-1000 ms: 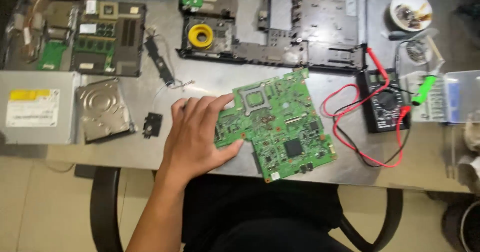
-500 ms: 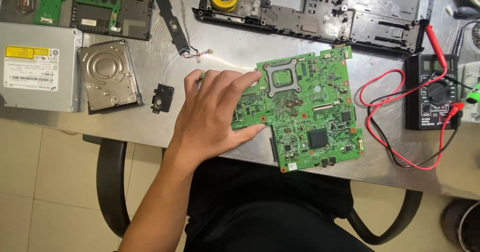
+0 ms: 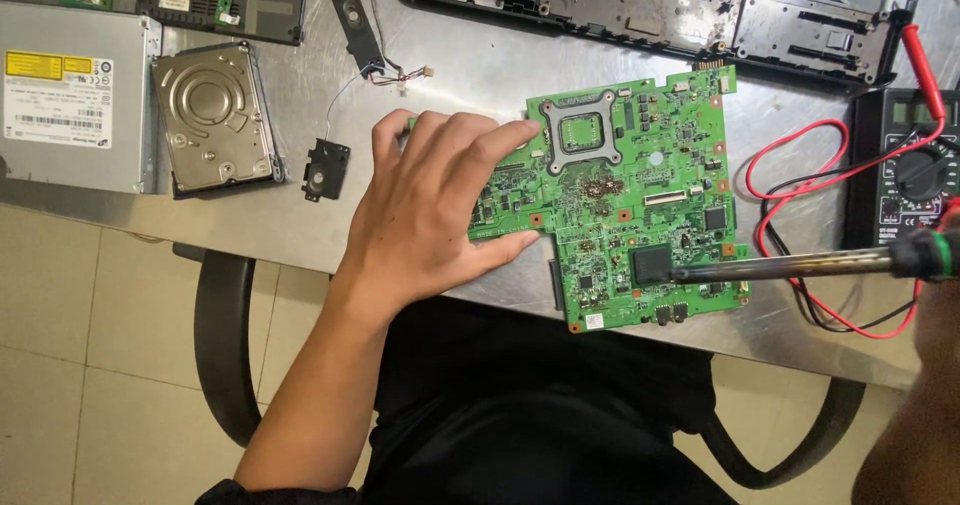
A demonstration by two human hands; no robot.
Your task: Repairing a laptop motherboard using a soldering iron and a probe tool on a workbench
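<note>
A green laptop motherboard (image 3: 640, 185) lies flat near the front edge of the metal table (image 3: 470, 65). My left hand (image 3: 440, 205) rests palm down on its left part, fingers spread over the board and pressing it. A soldering iron (image 3: 790, 265) with a metal shaft comes in from the right, its tip at a square black chip (image 3: 652, 263) on the board's lower part. My right hand (image 3: 935, 355) is mostly cut off at the right edge and grips the iron's dark handle.
A black multimeter (image 3: 905, 170) with red and black leads (image 3: 790, 215) sits right of the board. A bare hard drive (image 3: 212, 117), a silver optical drive (image 3: 70, 95), a small black speaker (image 3: 327, 168) and a stripped laptop chassis (image 3: 700, 15) lie around.
The soldering iron has come in from the right and now reaches the black chip. My left hand stays on the board; the view has tilted down towards my lap.
</note>
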